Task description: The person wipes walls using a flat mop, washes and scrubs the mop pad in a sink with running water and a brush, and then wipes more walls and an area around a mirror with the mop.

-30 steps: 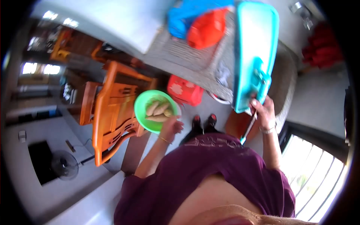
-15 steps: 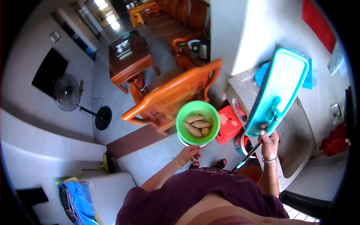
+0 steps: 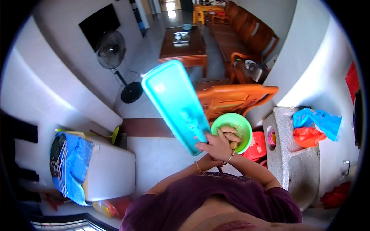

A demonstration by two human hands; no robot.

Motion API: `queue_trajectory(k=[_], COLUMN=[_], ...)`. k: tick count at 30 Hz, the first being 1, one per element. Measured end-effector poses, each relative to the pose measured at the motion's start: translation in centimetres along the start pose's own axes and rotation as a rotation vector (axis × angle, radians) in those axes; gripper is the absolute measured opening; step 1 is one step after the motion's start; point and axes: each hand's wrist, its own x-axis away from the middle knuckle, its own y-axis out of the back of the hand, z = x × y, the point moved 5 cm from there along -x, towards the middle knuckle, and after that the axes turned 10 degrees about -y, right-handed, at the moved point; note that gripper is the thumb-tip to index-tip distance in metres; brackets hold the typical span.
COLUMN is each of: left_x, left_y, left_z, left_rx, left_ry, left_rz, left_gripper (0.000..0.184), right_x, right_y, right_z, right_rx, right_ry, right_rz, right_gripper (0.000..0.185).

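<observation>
A turquoise flat mop (image 3: 173, 104) slants up and left in front of me, its plate and central joint facing the camera. My right hand (image 3: 217, 147) is closed round the handle just below the plate. Right under that wrist, my left hand (image 3: 208, 162) is closed at the dark handle, its fingertips partly hidden by my right arm. Beside my right hand stands a green basin (image 3: 246, 142) with several sweet potatoes (image 3: 232, 137) and a round yellowish-brown one in it.
A stone sink (image 3: 285, 154) stands at right with blue and red plastic bags (image 3: 310, 133) on it. A red stool (image 3: 256, 146) is beside the basin. Ahead are a wooden chair (image 3: 239, 98) and a low table (image 3: 183, 46). A fan (image 3: 129, 92) and a white cabinet (image 3: 111, 173) stand left.
The flat mop has swung from over the sink at right to the left, in front of the chair. My left hand has come from beside the basin to the handle; the view has turned right.
</observation>
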Motion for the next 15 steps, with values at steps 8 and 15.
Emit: queue_trajectory(k=[8, 15], left_x=[7.9, 13.1], left_y=[4.0, 1.7], left_z=[-16.4, -21.0], left_rx=[-0.151, -0.375], left_ry=[0.408, 0.483], left_rz=[-0.468, -0.628], left_gripper=[0.014, 0.017], right_x=[2.4, 14.1], right_y=[7.6, 14.7], right_z=[10.1, 30.0], right_rx=[0.158, 0.135], right_ry=[0.304, 1.305], right_rz=[-0.005, -0.378], right_gripper=[0.054, 0.045])
